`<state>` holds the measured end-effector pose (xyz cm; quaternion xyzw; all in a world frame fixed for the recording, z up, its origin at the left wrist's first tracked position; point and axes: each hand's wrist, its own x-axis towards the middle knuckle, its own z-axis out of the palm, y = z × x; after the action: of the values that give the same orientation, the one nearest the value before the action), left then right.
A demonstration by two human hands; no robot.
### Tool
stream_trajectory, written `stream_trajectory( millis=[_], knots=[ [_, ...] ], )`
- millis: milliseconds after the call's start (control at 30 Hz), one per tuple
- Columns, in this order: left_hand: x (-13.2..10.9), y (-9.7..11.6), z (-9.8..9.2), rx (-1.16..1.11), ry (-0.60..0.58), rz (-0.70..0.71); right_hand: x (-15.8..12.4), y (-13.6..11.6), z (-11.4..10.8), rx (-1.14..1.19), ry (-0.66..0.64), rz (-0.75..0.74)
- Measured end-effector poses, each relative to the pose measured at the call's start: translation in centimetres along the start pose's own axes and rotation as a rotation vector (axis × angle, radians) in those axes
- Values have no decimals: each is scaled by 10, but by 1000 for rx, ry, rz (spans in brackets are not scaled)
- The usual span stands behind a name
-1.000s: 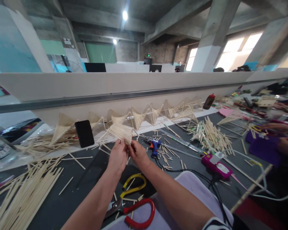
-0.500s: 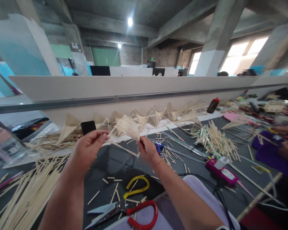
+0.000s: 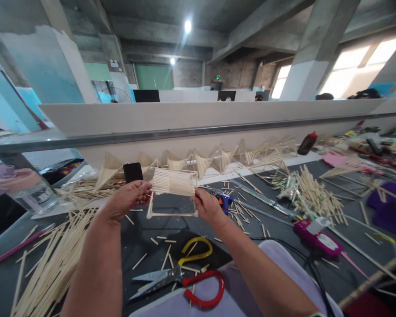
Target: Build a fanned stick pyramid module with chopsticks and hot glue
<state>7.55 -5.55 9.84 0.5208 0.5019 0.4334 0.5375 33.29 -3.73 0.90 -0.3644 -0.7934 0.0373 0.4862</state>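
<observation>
Between my two hands, above the dark table, is a small wooden stick frame (image 3: 173,182), its upper side covered by a slatted panel of thin sticks. My left hand (image 3: 135,195) pinches the frame's left edge with the fingertips. On the opposite edge, my right hand (image 3: 207,204) closes thumb and fingers around a corner. Just beyond my right hand lies a blue glue gun (image 3: 225,203), partly hidden by it. Large scissors (image 3: 185,275) with one yellow and one red handle rest open in front of me, among short stick offcuts.
Long sticks (image 3: 57,259) spread at the left near a pink-lidded bottle (image 3: 31,189). A black phone (image 3: 132,172) stands before a row of stick models (image 3: 203,163). At the right are a pile of cut sticks (image 3: 320,193), a magenta device (image 3: 318,239) and cables.
The stick frame has turned so its slatted panel lies more level and its lower bar faces me. My view has swung slightly left. Both hands keep their grip.
</observation>
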Motion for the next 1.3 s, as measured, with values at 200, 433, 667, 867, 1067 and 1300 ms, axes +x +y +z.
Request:
stream_trajectory(
  millis=[200,433,667,867,1067,1300],
  knots=[
    [8,-6,-2,51,-97,-63,2,2,-2,17,-79,124],
    [18,-14,4,12,-140,-112,3,8,1,70,-76,103],
    [7,-6,12,-62,-199,-78,-1,12,1,108,-21,72],
    [9,-9,11,-148,-241,-77,-4,13,4,132,-37,134],
    [21,-20,13,-196,-164,-111,-6,14,8,236,-13,205],
    [32,-29,17,-220,-54,-211,-5,18,12,355,-72,360]
  ],
)
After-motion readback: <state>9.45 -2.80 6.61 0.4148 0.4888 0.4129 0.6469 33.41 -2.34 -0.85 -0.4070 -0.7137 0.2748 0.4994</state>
